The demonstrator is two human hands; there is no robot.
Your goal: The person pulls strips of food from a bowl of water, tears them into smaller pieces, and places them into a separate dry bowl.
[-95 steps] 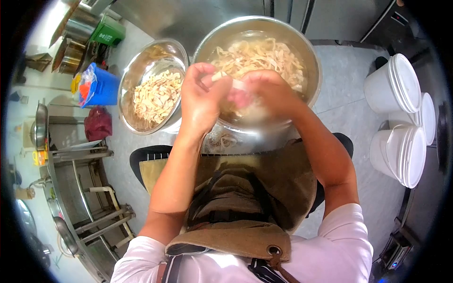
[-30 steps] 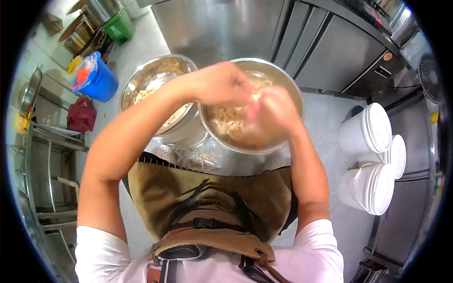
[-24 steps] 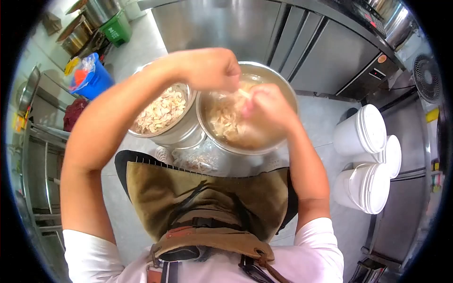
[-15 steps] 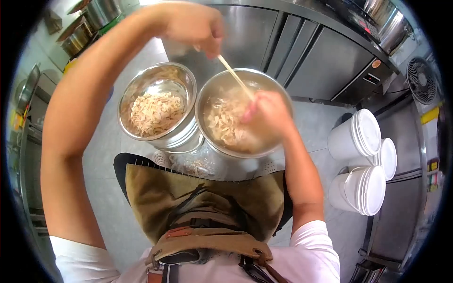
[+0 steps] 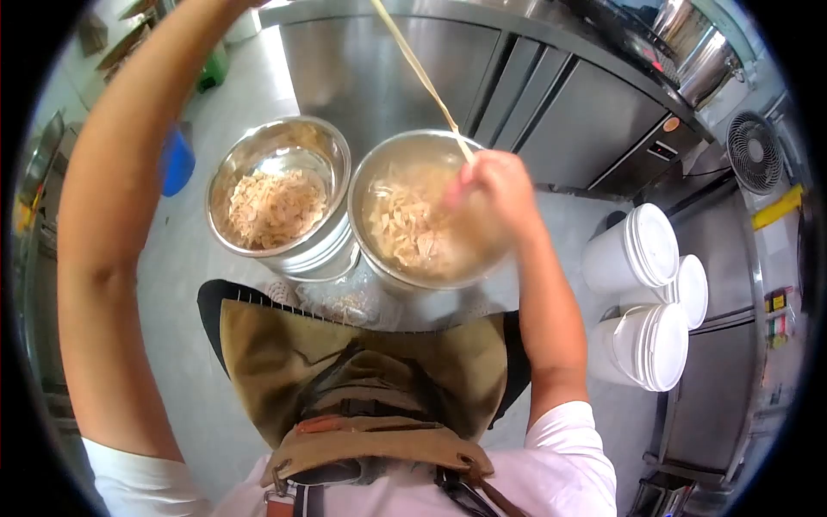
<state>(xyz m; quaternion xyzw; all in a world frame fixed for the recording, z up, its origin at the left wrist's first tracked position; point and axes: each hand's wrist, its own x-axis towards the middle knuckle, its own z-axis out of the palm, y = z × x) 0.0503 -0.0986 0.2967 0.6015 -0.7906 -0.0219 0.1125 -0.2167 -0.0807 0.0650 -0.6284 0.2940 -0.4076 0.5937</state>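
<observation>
My right hand is closed over the right part of a steel bowl, its fingers pinching a long, thin, pale strip. Taut and slightly bent, the strip runs up from those fingers and out past the top edge. Cloudy liquid and pale, flat food strips fill the bowl. My left forearm is raised at the left; its hand lies beyond the top edge. A second steel bowl, tilted on a white bucket, holds a heap of similar pale pieces.
White lidded buckets stand on the floor at the right, beside a steel counter. Steel cabinets line the far side. A fan sits at the far right and a blue container at the left. My apron-covered lap is nearest.
My left hand has risen out of view at the top. More of the pale strip now shows above my right hand, which stays over the bowl. The view has shifted slightly.
</observation>
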